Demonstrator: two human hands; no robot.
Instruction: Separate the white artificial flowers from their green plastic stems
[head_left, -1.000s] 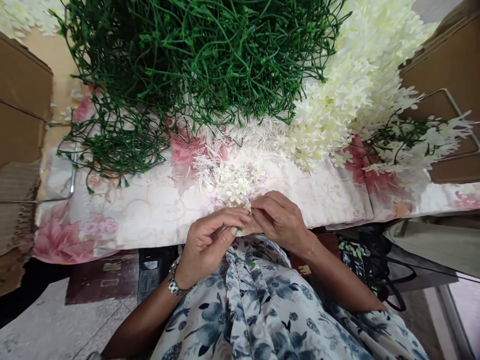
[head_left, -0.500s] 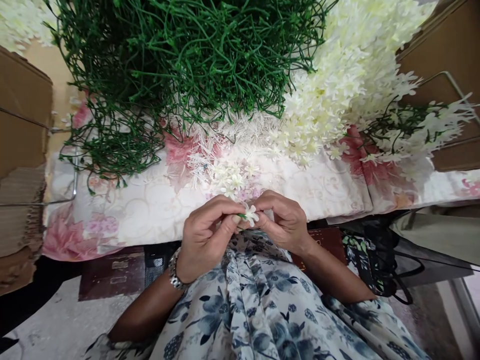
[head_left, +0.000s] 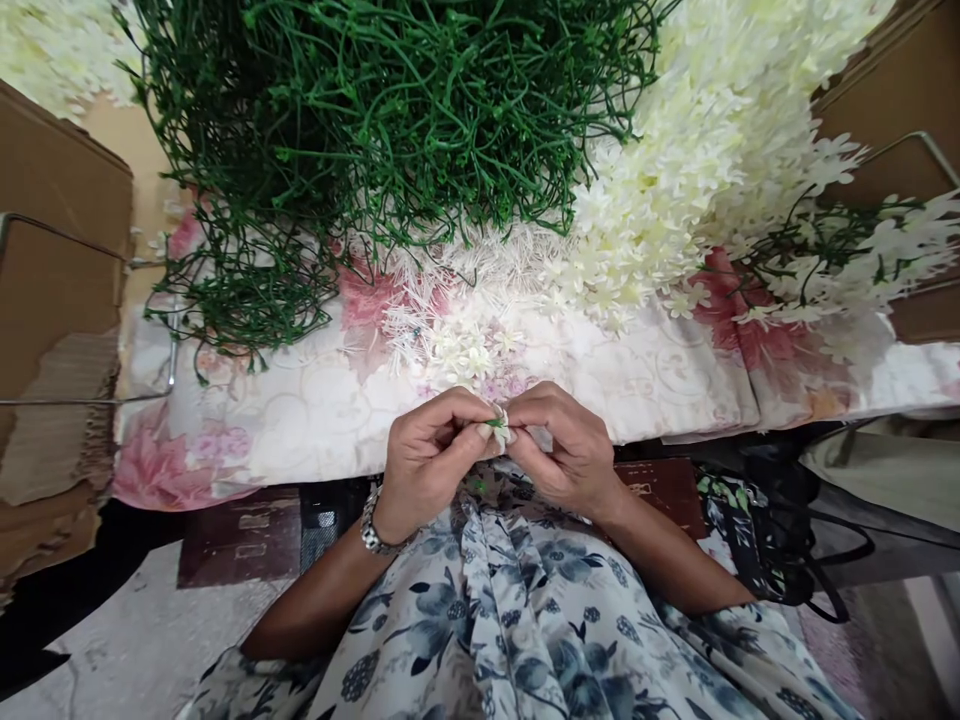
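My left hand [head_left: 442,455] pinches a thin green plastic stem [head_left: 494,422] between thumb and forefinger. From the other side, my right hand [head_left: 562,445] is closed on a small white artificial flower [head_left: 503,435] at the tip of that stem. The fingertips almost meet and cover most of both pieces. Just beyond my hands, a little cluster of loose white blossoms [head_left: 465,348] lies on the flowered tablecloth [head_left: 315,425]. Behind it are thin white filaments [head_left: 412,325], spread in a tangle.
A big heap of green plastic stems [head_left: 420,110] fills the back, with a smaller clump [head_left: 247,295] at left. White blossoms [head_left: 675,190] are piled at right beside a finished-looking flower bunch [head_left: 847,260]. Cardboard boxes [head_left: 60,200] with wire frames [head_left: 174,345] flank the table.
The white flower has turned and shifted slightly toward my left hand's fingertips, which now hide more of it. My left hand has come a little to the right; the whole view has shifted slightly.
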